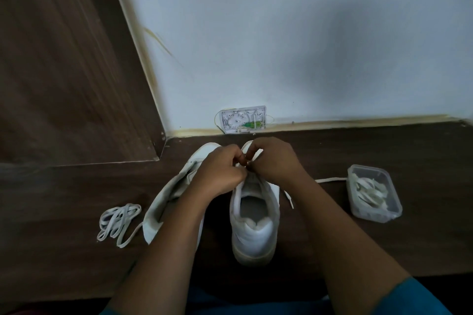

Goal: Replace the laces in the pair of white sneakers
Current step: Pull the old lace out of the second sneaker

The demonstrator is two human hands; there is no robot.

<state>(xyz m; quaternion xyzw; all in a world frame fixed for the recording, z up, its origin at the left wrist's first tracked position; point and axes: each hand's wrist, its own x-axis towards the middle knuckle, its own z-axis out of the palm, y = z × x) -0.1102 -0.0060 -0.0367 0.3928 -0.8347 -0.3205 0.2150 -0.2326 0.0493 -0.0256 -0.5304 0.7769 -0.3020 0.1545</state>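
A white sneaker (253, 227) stands upright in the middle of the dark wooden surface, heel toward me. My left hand (220, 171) and my right hand (273, 158) meet over its tongue, fingers curled and pinching a white lace at the eyelets. One end of that lace (330, 180) trails off to the right, and another end (288, 199) hangs beside the shoe. The second white sneaker (169, 202) lies tipped on its side to the left, partly under my left forearm. A loose bundle of white laces (119, 222) lies further left.
A clear plastic tub (373, 194) holding more white laces sits at the right. A small white wall box (243, 120) with green parts is fixed at the foot of the pale wall (281, 33). A wooden panel (64, 59) rises at the left.
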